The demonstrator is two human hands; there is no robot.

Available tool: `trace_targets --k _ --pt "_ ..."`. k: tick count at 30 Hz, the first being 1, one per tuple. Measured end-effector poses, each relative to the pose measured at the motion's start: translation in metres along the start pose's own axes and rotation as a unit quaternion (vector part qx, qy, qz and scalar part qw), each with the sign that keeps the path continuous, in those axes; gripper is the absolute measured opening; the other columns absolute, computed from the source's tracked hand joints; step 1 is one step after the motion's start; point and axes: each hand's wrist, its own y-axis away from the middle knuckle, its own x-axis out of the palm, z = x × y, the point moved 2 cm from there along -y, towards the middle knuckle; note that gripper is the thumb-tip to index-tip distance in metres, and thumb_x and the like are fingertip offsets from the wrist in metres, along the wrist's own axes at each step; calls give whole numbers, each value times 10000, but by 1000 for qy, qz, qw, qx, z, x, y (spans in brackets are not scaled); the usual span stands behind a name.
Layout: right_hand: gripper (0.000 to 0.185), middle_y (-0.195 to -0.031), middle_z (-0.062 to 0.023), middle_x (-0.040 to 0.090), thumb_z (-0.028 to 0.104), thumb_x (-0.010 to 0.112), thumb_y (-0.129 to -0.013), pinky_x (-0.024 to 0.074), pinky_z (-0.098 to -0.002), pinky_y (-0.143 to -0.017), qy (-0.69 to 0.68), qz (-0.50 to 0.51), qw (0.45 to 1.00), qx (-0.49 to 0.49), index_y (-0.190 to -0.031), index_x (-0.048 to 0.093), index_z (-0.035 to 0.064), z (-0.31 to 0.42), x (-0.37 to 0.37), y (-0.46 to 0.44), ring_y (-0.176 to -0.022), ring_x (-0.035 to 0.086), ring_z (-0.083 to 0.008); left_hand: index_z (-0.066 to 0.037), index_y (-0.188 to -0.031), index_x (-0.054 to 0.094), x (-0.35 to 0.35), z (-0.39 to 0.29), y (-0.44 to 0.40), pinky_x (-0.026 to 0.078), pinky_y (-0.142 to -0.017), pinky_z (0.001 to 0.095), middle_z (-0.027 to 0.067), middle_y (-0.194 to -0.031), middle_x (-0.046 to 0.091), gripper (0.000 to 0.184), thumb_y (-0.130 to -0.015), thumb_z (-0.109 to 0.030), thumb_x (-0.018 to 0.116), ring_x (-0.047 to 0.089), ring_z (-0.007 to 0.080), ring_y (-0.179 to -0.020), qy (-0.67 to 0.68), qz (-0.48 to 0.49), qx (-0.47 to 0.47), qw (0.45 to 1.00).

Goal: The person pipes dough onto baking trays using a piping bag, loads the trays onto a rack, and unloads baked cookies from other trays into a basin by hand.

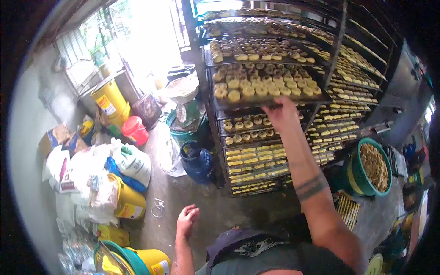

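My right hand (pixel 280 112) reaches up to the rack and grips the front edge of a dark baking tray (pixel 309 99), thumb below the rim. Rows of round, golden pastries (pixel 261 90) cover this tray, which juts a little out of the tall metal rack (pixel 337 46). Down by my body, my left hand (pixel 187 219) hangs in the air over the floor with its fingers curled in. I see nothing in it. More trays of round pastries (pixel 247 123) and long yellow pieces (pixel 250 156) fill the levels underneath.
A blue gas cylinder (pixel 197 162) and a weighing scale (pixel 185 112) stand left of the rack. Sacks (pixel 130 160), yellow buckets (pixel 128 197) and a red bucket (pixel 135 130) line the left side. To the right is a green tub (pixel 355 176) of brown pieces.
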Motion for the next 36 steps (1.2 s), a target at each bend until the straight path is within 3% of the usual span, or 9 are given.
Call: trace_targets --k 7,10,16,19,21,23,31,34,36 --pt "338 -1049 -132 647 14 527 -799 558 -456 -746 -99 54 991 66 -1136 531 1 8 -72 178 -932 638 -312 56 -1283 419 131 -196 37 498 -874 390 170 -1211 566 503 -924 -285 510 585 270 -1058 196 205 176 943" --pt "185 -930 -121 652 33 574 -801 546 -467 -716 -82 33 996 17 -986 571 19 22 -86 225 -834 639 -288 72 -1371 321 164 -220 41 409 -1003 429 222 -1349 435 725 -869 -399 548 469 336 -1217 79 289 260 918" --pt "282 -1040 -148 641 18 559 -803 523 -440 -799 -113 -78 990 -41 -1085 557 16 56 -148 280 -925 632 -298 23 -1310 421 245 -202 64 395 -1007 445 232 -1224 526 630 -823 -346 574 505 379 -1169 93 435 64 893" --pt "362 -1112 -157 622 70 526 -821 509 -449 -843 -101 -71 986 -111 -1177 520 4 83 -221 290 -986 614 -322 -19 -1001 563 297 -173 55 436 -937 512 220 -1037 618 257 -783 -154 579 560 402 -1084 -224 447 558 662" --pt "415 -1153 -148 611 115 516 -823 501 -453 -864 -104 -75 978 -163 -1222 496 3 117 -221 282 -1022 603 -321 -24 -1080 544 347 -161 64 425 -958 508 211 -1147 571 302 -792 -114 550 537 388 -1126 -217 463 534 673" --pt "489 -1208 -127 595 197 524 -821 492 -463 -886 -66 -65 976 -199 -1270 476 10 168 -246 275 -1060 595 -296 -39 -1288 430 441 -153 94 427 -983 498 175 -1287 477 544 -752 -33 522 499 347 -1184 55 522 -88 847" --pt "443 -900 -58 639 470 584 -867 498 -333 -634 110 -181 977 -9 -1044 620 65 334 -478 179 -767 617 -189 -17 -1241 455 763 -96 45 503 -896 466 144 -1172 556 477 -774 -85 527 584 302 -1048 -2 547 -129 827" --pt "453 -835 -55 631 464 600 -856 477 -295 -623 392 -364 844 45 -909 651 18 395 -544 151 -693 589 -161 -86 -1252 425 863 -105 44 548 -783 430 110 -1119 535 487 -777 -28 511 592 263 -976 -114 540 -42 833" --pt "460 -893 -74 637 430 589 -872 488 -315 -697 452 -390 793 -121 -1002 626 -10 434 -550 121 -773 600 -179 -96 -1247 387 923 -114 59 573 -667 428 112 -1088 540 485 -790 -15 527 611 249 -918 -152 539 -19 828"
